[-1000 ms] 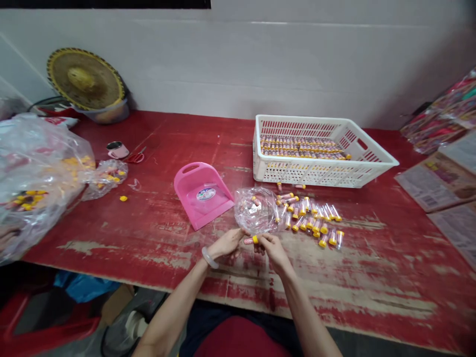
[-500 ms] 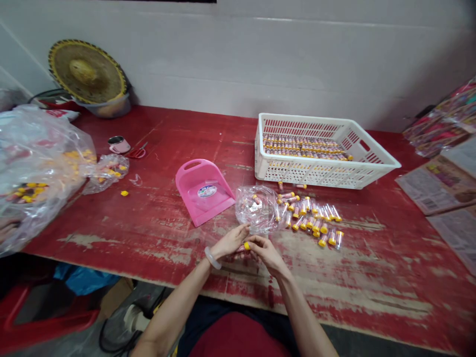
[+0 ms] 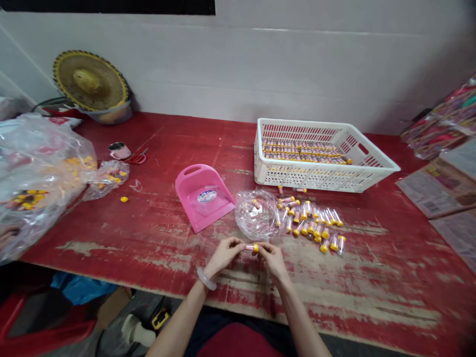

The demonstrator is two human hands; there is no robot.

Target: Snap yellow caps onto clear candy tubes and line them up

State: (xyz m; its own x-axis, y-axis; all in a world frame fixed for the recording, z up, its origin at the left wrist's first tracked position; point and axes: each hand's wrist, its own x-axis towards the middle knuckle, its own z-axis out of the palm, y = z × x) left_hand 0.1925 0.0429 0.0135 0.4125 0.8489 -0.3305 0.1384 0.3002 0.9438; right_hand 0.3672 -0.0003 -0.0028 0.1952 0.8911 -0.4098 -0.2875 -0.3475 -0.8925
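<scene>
A small clear tube with a yellow cap [image 3: 251, 248] lies level between my two hands, above the near part of the red table [image 3: 156, 178]. My left hand [image 3: 226, 254] pinches its left end, and my right hand [image 3: 272, 258] has its fingers closed on the yellow cap at the right end. Just beyond my hands rests a clear plastic bag [image 3: 255, 220] with a small tube on it. To its right lie several loose yellow-capped tubes [image 3: 305, 225]. Behind them stands a white basket [image 3: 316, 176] with rows of such tubes inside.
A pink dustpan [image 3: 203, 198] lies left of the clear bag. Farther left are red scissors [image 3: 137, 158], a pink cup [image 3: 119, 150] and large plastic bags [image 3: 55, 168] with a person's hand [image 3: 8, 235] beside them. Cardboard boxes [image 3: 442, 183] sit at the right.
My left hand has drawn back from over the tube to its left end, so the tube now shows level between both hands. The camera view has tilted slightly upward.
</scene>
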